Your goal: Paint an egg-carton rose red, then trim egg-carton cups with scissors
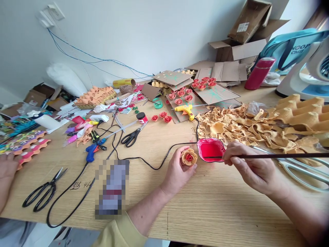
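Note:
My left hand (pixel 177 171) is closed round a small egg-carton rose (pixel 189 157), tan at the rim with a red centre, held just above the wooden table (pixel 205 212). My right hand (pixel 253 168) pinches a long thin dark paintbrush (pixel 282 156) whose tip reaches into a small cup of red paint (pixel 210 150) right of the rose. The brush handle runs off to the right.
Finished red roses (pixel 161 117) lie near cardboard sheets with more roses (pixel 183 94). A yellow glue gun (pixel 185 110), a blue glue gun (pixel 91 151), black scissors (pixel 42 193), more scissors (pixel 132 136), cables, carton scraps (pixel 244 128) and large shears (pixel 303 169) surround me. Another person's hand (pixel 7 168) rests at left.

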A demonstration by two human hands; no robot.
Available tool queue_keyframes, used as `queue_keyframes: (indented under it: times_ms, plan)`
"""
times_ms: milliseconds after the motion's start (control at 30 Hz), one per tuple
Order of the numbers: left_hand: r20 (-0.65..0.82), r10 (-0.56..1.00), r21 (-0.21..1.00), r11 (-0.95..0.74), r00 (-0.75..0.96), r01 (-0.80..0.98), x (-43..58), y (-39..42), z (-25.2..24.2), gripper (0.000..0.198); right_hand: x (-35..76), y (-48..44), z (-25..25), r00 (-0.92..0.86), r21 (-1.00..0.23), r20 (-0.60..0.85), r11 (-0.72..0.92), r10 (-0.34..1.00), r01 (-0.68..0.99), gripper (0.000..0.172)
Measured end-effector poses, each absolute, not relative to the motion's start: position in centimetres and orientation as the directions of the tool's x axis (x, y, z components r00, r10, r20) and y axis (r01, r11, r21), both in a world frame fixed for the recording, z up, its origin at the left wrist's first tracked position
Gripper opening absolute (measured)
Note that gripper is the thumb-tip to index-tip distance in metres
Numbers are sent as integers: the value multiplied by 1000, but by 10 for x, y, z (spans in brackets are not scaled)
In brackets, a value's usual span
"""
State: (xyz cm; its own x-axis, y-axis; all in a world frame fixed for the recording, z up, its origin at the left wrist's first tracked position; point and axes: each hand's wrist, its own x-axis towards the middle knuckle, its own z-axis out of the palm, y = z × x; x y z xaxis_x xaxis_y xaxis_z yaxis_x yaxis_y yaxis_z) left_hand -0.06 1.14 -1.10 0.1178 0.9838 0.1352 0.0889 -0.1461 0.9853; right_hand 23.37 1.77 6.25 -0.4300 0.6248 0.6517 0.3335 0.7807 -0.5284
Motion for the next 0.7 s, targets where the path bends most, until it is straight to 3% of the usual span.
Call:
queue_keyframes:
  times_ms: [267, 700]
  plan:
    - [254, 961, 916, -274, 105, 294, -3, 10, 0, 53, 231, 9, 50, -420, -534, 686, 804, 594, 264, 15]
    - [248, 964, 891, -265, 95, 369, 0, 7, 4, 50, 217, 1, 42, -472, -429, 703, 847, 532, 314, 13]
